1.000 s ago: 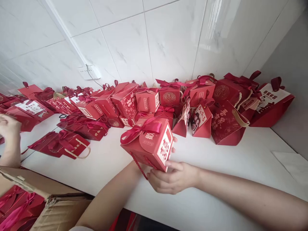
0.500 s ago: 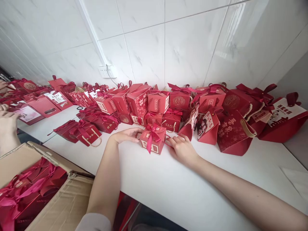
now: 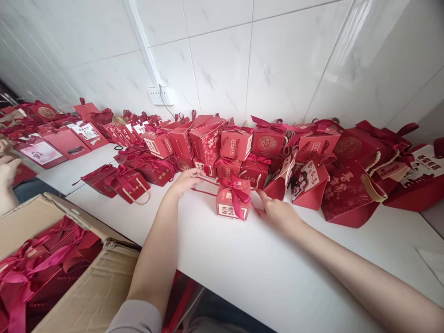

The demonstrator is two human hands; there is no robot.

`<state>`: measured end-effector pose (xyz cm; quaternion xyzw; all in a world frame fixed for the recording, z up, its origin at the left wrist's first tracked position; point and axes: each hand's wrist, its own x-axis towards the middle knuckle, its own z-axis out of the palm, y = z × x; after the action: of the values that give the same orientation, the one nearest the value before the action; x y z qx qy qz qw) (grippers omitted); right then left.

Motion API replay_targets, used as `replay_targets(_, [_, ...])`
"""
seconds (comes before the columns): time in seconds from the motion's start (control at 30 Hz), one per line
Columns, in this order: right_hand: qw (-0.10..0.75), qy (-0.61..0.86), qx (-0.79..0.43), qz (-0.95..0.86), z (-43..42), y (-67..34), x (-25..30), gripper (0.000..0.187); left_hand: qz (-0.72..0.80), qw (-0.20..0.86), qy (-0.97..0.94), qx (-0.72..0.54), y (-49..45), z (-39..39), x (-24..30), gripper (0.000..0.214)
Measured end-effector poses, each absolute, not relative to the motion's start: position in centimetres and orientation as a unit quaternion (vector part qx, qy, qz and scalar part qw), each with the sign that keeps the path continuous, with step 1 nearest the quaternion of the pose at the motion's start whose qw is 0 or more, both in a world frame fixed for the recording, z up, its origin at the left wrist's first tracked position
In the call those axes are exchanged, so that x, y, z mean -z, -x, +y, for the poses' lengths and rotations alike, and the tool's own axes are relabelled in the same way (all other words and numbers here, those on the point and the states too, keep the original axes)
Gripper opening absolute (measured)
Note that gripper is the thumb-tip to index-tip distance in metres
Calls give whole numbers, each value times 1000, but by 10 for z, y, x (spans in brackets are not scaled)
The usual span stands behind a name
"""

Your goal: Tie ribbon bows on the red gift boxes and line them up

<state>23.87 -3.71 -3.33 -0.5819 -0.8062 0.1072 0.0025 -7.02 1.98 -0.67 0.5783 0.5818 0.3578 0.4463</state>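
Note:
A small red gift box (image 3: 233, 200) with a dark pink ribbon bow (image 3: 239, 192) on top stands upright on the white table in front of me. At its left, my left hand (image 3: 187, 182) is closed on a red cord handle (image 3: 205, 190), drawn out sideways from the box. Opposite, my right hand (image 3: 279, 213) has its fingers bent around the other cord handle (image 3: 255, 209), close to the box's side; its fingertips are partly hidden.
Red gift boxes (image 3: 236, 143) stand stacked along the tiled wall, with larger bags (image 3: 350, 194) at the right. An open carton (image 3: 100, 282) full of ribboned boxes stands at the lower left. Another person's hand (image 3: 7, 171) shows at the far left, beside more boxes.
My left hand has moved away from the box, stretching the left cord out. The box has turned a little, and my right hand stays by its cord. The view has shifted slightly.

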Motion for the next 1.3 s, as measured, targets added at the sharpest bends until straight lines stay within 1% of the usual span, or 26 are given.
replay_targets(0.1, [-38, 588, -102, -801, -40, -245, 7, 63, 608, 426, -540, -397, 83, 17, -4, 29])
replay_targets(0.17, [-53, 595, -96, -797, -41, -249, -8, 65, 616, 433, -525, -397, 86, 13, -10, 34])
replay_targets(0.37, [-60, 603, -66, -793, -42, -262, -27, 61, 620, 478, -498, -373, 90, 5, -22, 38])
replay_targets(0.43, [-49, 592, -84, -800, -41, -265, -25, 57, 625, 477, -509, -350, 94, 4, -23, 40])
replay_targets(0.5, [-11, 574, -109, -811, -39, -267, -22, 45, 618, 468, -544, -321, 98, 4, -23, 45])
replay_targets(0.57, [69, 556, -104, -822, -39, -268, -18, 24, 597, 446, -595, -300, 102, 4, -22, 50])
replay_targets(0.6, [119, 547, -90, -824, -39, -268, -17, 17, 586, 432, -616, -300, 102, 5, -21, 51])
replay_targets(0.7, [254, 493, -76, -829, -43, -263, -13, 16, 556, 381, -659, -332, 90, 4, -21, 49])
replay_targets(0.77, [304, 434, -98, -842, -47, -257, -8, 18, 528, 346, -685, -363, 71, 2, -21, 45])
replay_targets(0.83, [329, 365, -106, -864, -50, -251, 0, 27, 494, 323, -718, -369, 48, -2, -21, 42])
replay_targets(0.93, [336, 285, -70, -895, -53, -243, 13, 41, 453, 309, -766, -335, 21, -9, -21, 42])
replay_targets(1.03, [334, 259, -40, -905, -53, -238, 23, 37, 442, 308, -790, -293, 12, -13, -19, 46])
replay_targets(1.13, [340, 265, -38, -902, -53, -237, 29, 30, 455, 338, -783, -258, 15, -13, -17, 54])
replay_targets(1.3, [357, 259, -27, -897, -49, -236, 38, 26, 459, 366, -770, -251, 20, -9, -16, 61])
